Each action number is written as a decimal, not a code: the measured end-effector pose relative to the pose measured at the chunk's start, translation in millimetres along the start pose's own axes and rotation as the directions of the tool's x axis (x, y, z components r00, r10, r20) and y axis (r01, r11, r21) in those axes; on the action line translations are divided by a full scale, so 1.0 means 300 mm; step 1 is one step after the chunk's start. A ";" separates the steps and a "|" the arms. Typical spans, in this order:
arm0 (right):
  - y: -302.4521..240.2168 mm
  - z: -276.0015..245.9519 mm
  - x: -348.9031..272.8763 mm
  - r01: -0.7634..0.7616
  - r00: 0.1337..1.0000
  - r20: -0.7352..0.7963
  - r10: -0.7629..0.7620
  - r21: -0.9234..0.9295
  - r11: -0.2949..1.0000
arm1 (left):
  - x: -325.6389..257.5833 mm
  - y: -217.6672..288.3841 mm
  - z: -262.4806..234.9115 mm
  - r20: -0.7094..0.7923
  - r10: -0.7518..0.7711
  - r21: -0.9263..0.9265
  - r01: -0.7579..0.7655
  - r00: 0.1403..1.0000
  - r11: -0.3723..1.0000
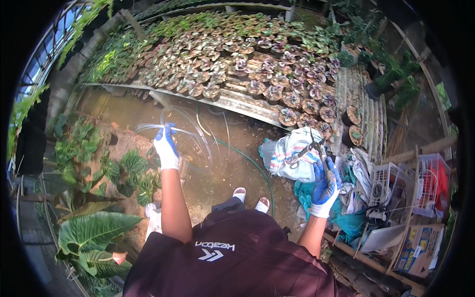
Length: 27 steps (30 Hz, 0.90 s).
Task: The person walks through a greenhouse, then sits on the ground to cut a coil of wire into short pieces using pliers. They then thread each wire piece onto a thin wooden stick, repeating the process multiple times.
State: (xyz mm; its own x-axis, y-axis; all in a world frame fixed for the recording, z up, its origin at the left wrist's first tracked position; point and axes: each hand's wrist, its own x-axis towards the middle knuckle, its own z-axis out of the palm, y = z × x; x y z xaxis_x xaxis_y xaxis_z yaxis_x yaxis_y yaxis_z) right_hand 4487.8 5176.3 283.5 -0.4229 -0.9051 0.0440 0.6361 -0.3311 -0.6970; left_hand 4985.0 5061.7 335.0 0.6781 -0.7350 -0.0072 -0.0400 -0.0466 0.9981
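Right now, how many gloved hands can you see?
2: the left hand raised, gripping clear tubing; the right hand holding scissors near the striped sack.

A cardboard box (419, 250), blue and yellow with printed panels, stands at the lower right, just below a white plastic crate (431, 184) holding something red.
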 end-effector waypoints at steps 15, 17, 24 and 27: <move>1.081 1.077 0.019 -0.765 0.533 0.604 0.592 0.045 0.643 | 0.447 -0.283 -0.088 0.313 -0.390 -0.333 0.485 0.866 0.809; 1.210 1.234 0.025 -0.586 0.553 0.546 0.629 -0.282 0.760 | 0.613 -0.282 -0.195 0.265 -0.398 -0.367 0.473 0.878 0.801; 1.720 1.619 0.031 0.056 0.005 0.858 0.514 -0.514 0.856 | 1.063 -0.211 -0.557 0.002 -0.307 -0.538 0.260 0.952 0.802; 1.917 1.782 -0.010 0.259 -0.238 0.793 0.561 -0.505 0.823 | 1.249 -0.163 -0.669 -0.181 -0.259 -0.500 0.138 0.949 0.855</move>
State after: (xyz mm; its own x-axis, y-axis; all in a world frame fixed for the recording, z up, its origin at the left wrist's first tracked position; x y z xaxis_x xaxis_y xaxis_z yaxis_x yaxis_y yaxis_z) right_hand 5199.9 4846.1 265.3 0.9693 -0.1819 0.1655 0.0879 -0.3722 -0.9240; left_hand 5388.4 4924.2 295.7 0.7863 -0.5632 -0.2540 0.4265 0.1974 0.8827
